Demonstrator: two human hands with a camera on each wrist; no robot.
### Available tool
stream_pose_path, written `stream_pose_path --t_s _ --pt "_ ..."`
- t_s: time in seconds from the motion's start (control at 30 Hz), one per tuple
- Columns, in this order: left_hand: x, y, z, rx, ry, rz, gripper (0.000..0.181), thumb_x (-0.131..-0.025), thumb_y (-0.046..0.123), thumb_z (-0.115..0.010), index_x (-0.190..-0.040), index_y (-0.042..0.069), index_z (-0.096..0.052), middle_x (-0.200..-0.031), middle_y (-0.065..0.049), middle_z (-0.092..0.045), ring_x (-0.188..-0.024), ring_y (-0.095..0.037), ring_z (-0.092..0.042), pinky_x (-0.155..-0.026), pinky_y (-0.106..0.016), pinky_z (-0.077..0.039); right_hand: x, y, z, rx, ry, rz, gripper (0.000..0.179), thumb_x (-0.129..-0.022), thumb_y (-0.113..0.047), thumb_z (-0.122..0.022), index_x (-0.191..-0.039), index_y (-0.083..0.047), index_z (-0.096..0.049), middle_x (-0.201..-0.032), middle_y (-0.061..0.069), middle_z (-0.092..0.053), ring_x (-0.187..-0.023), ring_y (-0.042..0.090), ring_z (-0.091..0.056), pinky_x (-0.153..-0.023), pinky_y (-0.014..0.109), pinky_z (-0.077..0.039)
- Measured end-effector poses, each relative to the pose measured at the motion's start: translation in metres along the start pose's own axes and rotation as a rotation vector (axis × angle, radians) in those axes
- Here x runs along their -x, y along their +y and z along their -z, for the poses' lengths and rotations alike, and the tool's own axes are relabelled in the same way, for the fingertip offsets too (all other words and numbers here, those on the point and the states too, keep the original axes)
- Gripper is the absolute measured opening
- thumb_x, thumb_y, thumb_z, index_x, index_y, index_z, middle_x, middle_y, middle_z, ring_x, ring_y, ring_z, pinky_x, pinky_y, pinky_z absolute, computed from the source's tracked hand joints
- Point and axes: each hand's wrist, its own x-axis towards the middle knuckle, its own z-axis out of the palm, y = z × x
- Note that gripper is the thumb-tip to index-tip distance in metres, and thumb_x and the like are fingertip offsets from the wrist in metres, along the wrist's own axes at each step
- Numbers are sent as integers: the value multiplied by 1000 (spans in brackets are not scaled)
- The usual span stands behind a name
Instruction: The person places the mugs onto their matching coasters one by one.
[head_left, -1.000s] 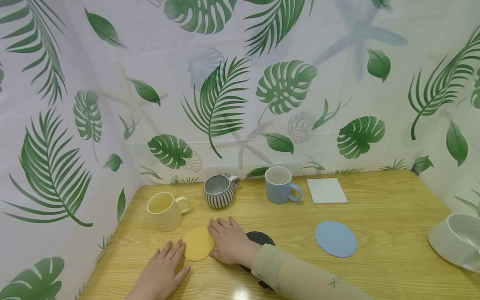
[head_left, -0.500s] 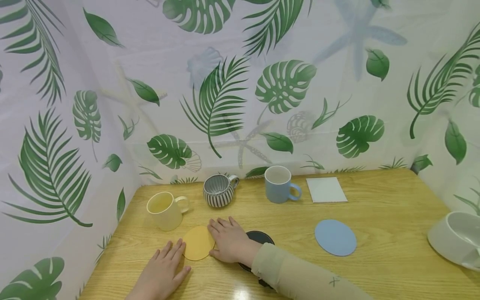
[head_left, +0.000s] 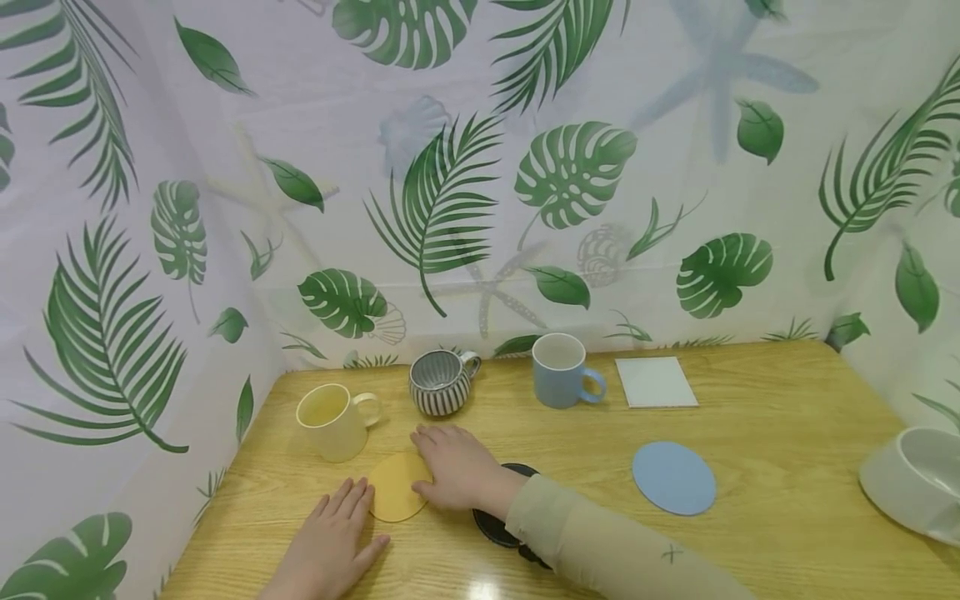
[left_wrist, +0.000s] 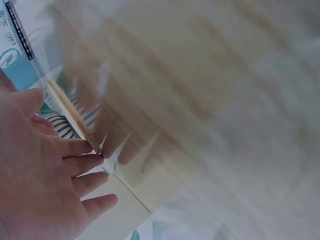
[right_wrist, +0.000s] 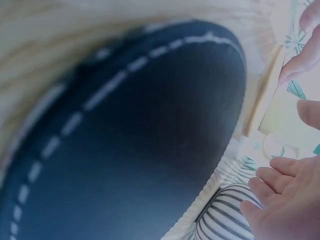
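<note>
A yellow round coaster [head_left: 393,493] lies flat on the wooden table between the two hands. My left hand [head_left: 330,533] rests on the table with fingers extended, fingertips right at the coaster's left edge. My right hand [head_left: 453,468] is on the other side, fingers relaxed, its thumb and fingers overlapping the coaster's right edge. Neither hand grips anything. Under my right wrist lies a black round coaster [head_left: 497,528], partly hidden by the sleeve; its white stitched rim fills much of the right wrist view. A yellow mug [head_left: 330,427] stands just behind the yellow coaster.
Behind the hands stand a striped cup [head_left: 440,385] and a blue mug [head_left: 558,375]. A white square coaster [head_left: 656,383] and a blue round coaster [head_left: 673,477] lie further right. A white cup [head_left: 911,479] is at the far right. Leaf-printed cloth [head_left: 480,208] walls the table.
My right hand has shifted slightly up and away at the coaster's right edge, its fingers looser. The left hand and the yellow coaster have hardly moved.
</note>
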Motion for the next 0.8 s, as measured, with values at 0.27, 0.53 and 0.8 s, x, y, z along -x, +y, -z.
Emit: stream_pose_path --t_s 0.27,0.53,0.8 --pt "-8 -4 1 -15 90 -45 70 -104 43 -65 -150 -7 -51 -160 -26 -50 -150 -47 -45 -122 -66 -37 -4 1 7 -71 24 -11 67 -104 -43 -67 -157 -7 -49 -163 10 -51 -150 27 -50 -125 41 -41" --pt "-15 -9 3 -11 51 -25 75 -105 41 -65 -157 -8 -43 -166 -26 -41 -155 -48 -39 -123 -67 -34 -6 4 9 -90 47 -1 66 -103 -41 -67 -156 -5 -51 -161 11 -53 -148 28 -51 -124 41 -43" --pt "-17 -8 3 -7 33 -12 72 -107 39 -63 -158 -7 -42 -168 -25 -38 -155 -48 -37 -123 -69 -34 -12 5 11 -143 69 7 63 -103 -36 -69 -154 -3 -51 -159 14 -55 -148 30 -51 -124 42 -43"
